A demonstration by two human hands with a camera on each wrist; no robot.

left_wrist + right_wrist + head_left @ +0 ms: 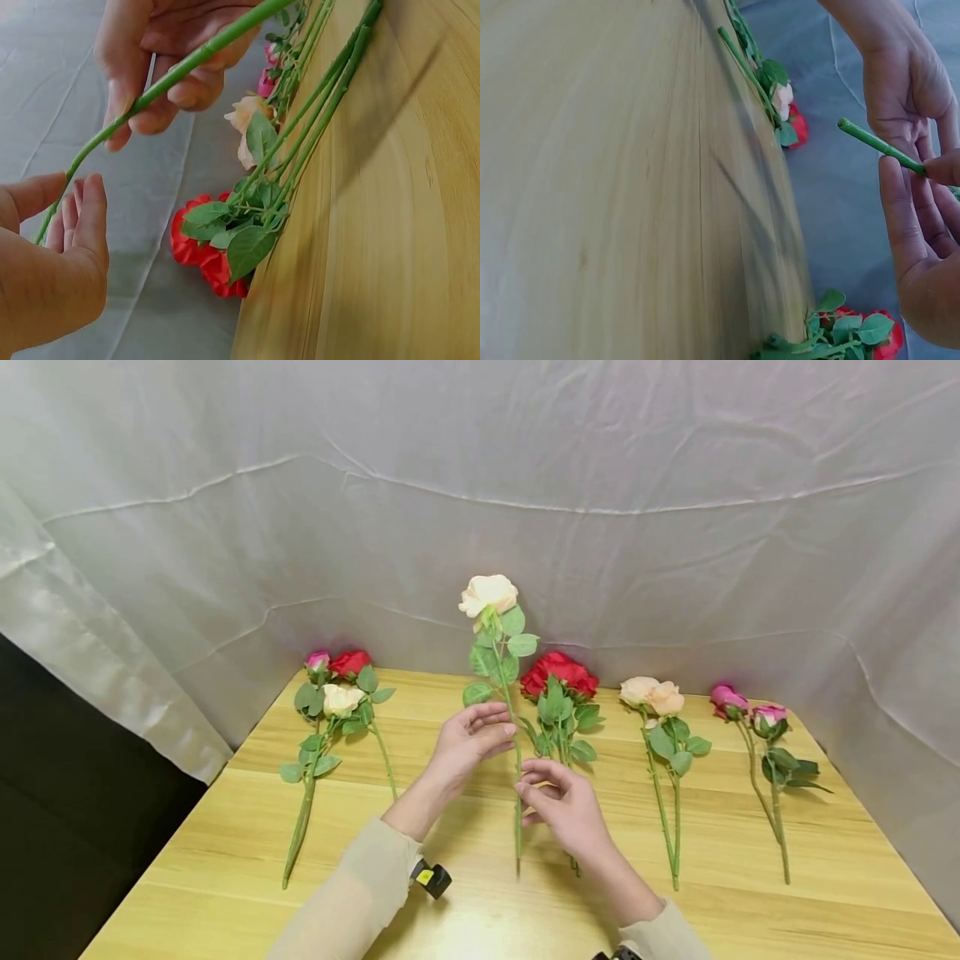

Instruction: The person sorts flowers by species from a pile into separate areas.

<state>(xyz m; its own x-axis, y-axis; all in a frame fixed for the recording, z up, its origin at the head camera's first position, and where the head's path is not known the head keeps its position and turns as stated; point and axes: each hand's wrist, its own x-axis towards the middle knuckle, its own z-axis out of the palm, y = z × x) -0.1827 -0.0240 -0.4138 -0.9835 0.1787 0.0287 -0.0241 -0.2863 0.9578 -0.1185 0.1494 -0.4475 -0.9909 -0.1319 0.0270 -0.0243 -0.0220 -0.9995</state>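
A cream rose (489,595) stands nearly upright above the table, its bloom at the top and green leaves below it. My left hand (471,739) pinches its stem between thumb and fingertips at mid-length. Lower down, my right hand (566,806) pinches the same stem with thumb and forefinger. In the left wrist view the green stem (180,71) bends slightly as it runs between both hands. The cut stem end (862,133) sticks out past the right fingers in the right wrist view. Just behind the right hand lie red roses (560,675) with their stems on the table.
On the wooden table (480,918), a mixed group with a red rose (350,663), a cream rose (342,700) and a pink rose (317,662) lies at left. Peach roses (664,698) and pink roses (728,700) lie at right. A grey curtain (480,527) hangs behind.
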